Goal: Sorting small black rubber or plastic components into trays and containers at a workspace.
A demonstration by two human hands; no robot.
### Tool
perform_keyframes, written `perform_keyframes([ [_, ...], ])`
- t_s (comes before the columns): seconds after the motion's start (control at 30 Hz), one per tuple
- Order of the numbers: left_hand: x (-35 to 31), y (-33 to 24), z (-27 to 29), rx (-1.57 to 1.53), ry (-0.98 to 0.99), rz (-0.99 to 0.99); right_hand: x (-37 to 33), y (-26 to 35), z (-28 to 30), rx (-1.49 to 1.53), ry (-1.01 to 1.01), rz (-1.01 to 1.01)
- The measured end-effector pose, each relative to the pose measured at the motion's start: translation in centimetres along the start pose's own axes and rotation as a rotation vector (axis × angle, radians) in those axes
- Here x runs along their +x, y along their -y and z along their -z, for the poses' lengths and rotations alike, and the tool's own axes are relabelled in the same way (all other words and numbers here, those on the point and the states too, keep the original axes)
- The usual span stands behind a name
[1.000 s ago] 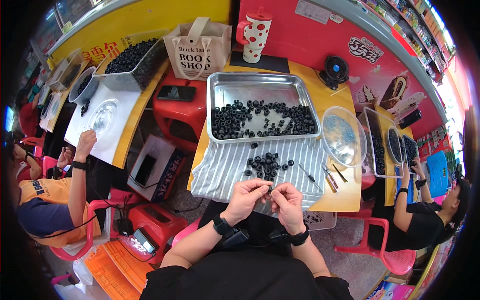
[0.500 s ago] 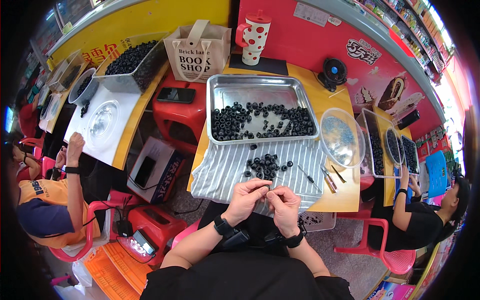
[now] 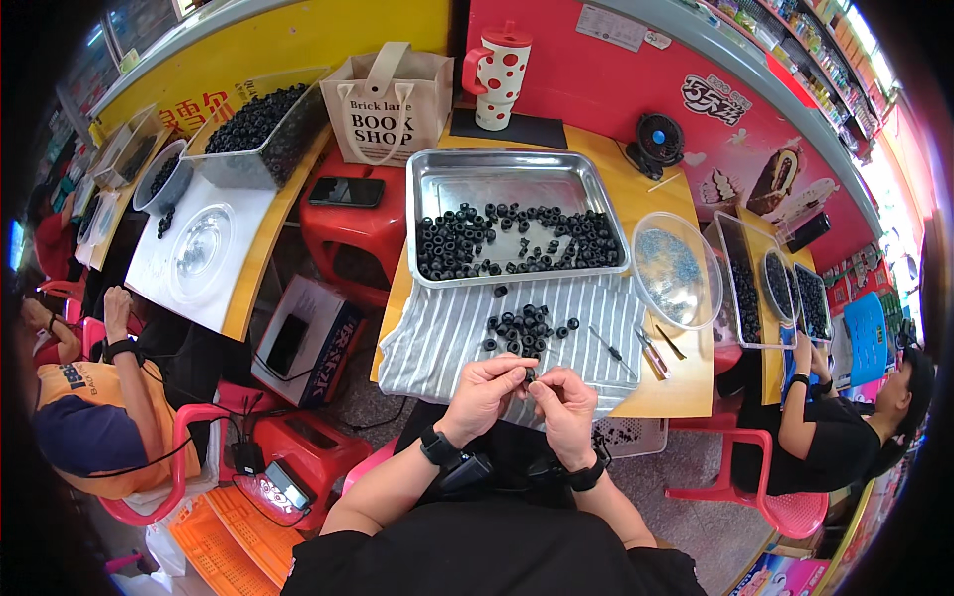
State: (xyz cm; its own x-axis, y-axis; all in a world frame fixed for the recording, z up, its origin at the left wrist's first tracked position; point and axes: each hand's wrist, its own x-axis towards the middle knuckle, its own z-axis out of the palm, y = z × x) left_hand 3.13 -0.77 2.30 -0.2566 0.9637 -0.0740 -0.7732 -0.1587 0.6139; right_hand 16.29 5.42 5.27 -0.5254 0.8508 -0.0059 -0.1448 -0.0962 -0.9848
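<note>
My left hand (image 3: 481,399) and my right hand (image 3: 564,409) meet at the front edge of the cloth, fingertips pinched together. Between them is a small black ring-shaped part (image 3: 529,375), mostly covered by the fingers. Just beyond, a loose heap of black ring-shaped parts (image 3: 522,324) lies on a grey striped cloth (image 3: 427,343). Behind the cloth stands a metal tray (image 3: 497,182) with many more of these parts in its near half. To the right of the heap lie a thin black pick (image 3: 608,346), a slim tool (image 3: 652,356) and what looks like tweezers (image 3: 671,343).
A clear round tub (image 3: 678,270) of tiny bluish pieces stands right of the tray. Behind are a spotted tumbler (image 3: 497,84) and a small fan (image 3: 656,141). A canvas bag (image 3: 388,104) and phone (image 3: 346,192) rest on a red stool. People sit at tables on both sides.
My hands stay together at nearly the same spot, with the black part showing slightly more between the fingertips. At the left, another person's raised arm has come down.
</note>
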Motion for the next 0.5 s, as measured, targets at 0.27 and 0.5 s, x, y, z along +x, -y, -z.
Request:
perform_keyframes([
  [0.27, 0.0, 0.4, 0.1, 0.096, -0.03, -0.069, 0.5, -0.3, 0.1, -0.079, 0.055, 0.125],
  [0.5, 0.0, -0.1, -0.3, 0.137, 0.002, -0.022, 1.2, 0.6, 0.4, -0.105, 0.083, 0.04],
])
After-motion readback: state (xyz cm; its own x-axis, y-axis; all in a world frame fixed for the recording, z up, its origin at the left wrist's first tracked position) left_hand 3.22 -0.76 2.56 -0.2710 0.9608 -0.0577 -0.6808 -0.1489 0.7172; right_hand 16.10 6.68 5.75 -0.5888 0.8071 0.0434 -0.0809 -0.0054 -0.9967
